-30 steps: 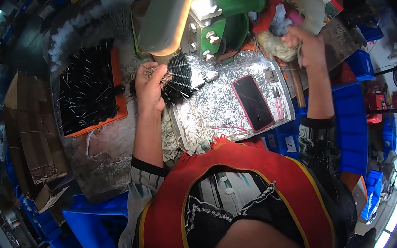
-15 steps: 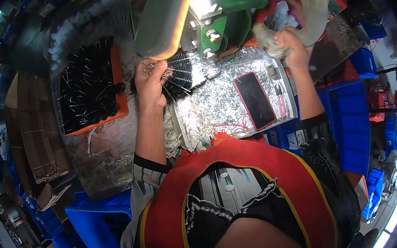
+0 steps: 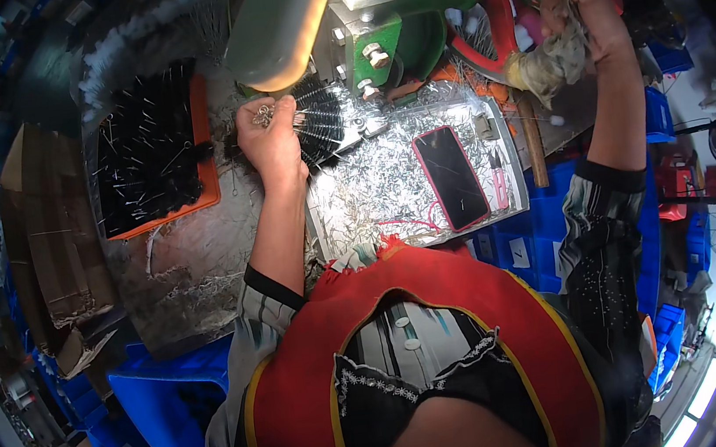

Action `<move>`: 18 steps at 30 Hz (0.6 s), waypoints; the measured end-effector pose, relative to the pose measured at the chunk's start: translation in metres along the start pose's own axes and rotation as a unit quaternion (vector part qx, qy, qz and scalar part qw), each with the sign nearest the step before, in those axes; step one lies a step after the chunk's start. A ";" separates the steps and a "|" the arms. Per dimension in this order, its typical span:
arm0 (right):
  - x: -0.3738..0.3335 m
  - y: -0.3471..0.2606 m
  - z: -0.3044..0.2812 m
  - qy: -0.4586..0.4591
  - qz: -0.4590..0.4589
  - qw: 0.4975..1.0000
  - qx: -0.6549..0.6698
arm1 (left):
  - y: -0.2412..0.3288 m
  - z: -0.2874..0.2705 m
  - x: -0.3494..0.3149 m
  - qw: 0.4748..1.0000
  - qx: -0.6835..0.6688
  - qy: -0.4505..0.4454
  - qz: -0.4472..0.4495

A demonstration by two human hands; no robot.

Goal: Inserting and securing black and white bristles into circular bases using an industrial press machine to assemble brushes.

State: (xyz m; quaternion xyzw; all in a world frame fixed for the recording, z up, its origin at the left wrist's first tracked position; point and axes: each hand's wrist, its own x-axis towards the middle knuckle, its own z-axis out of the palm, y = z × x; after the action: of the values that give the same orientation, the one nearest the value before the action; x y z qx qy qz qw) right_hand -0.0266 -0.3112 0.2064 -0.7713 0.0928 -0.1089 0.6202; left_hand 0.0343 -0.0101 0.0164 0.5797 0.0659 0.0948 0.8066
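My left hand [image 3: 270, 136] is closed around the looped wire ends of several thin black-bristled wire brushes [image 3: 320, 126]. They fan out to the right of my fingers, beside the metal base under the green press [image 3: 382, 48]. At the upper right, my right hand [image 3: 590, 12] is curled on the red handwheel [image 3: 499, 62] of the press, where its rim is wrapped in pale cloth. Part of that grip is hidden by the hand itself. A long lamp [image 3: 279, 34] hangs just above my left hand.
On the left stands an orange bin [image 3: 205, 144] heaped with black brushes. In front of the press, a shallow tray [image 3: 355, 197] full of metal clippings holds a red-edged phone [image 3: 452, 177] and pink-handled snips [image 3: 498, 181]. A wooden handle [image 3: 533, 142] juts out at right. Blue bins [image 3: 165, 391] stand below.
My right hand has moved up and to the right with the turning handwheel, uncovering the wooden handle. My left hand stays closed on the brushes, shifted only slightly.
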 end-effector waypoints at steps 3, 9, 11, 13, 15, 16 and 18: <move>0.008 -0.003 -0.006 -0.001 -0.007 1.000 0.015 | -0.001 0.001 -0.001 1.000 -0.021 0.004 0.001; -0.022 0.059 0.021 0.124 -0.145 0.982 0.013 | -0.006 -0.007 0.000 0.999 -0.036 0.032 0.000; -0.030 0.125 0.037 0.201 -0.239 0.947 0.072 | -0.008 -0.001 0.002 1.000 -0.017 0.004 0.012; -0.028 0.134 0.036 0.181 -0.226 0.950 0.121 | -0.006 -0.003 0.002 1.000 0.006 -0.013 0.024; -0.020 0.132 0.027 0.156 -0.214 0.949 0.173 | -0.001 -0.010 0.005 0.989 -0.041 -0.114 -0.080; -0.021 0.121 0.020 0.163 -0.130 0.967 0.146 | 0.001 -0.019 0.007 0.983 -0.054 -0.132 -0.113; -0.025 0.082 0.016 0.138 -0.042 0.984 0.105 | 0.002 -0.032 0.008 0.984 -0.076 -0.122 -0.104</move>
State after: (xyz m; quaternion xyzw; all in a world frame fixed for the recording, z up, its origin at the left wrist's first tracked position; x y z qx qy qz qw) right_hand -0.0464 -0.3064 0.1218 -0.6826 0.1333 -0.2494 0.6738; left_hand 0.0352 0.0220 0.0085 0.5135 0.0197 -0.0564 0.8560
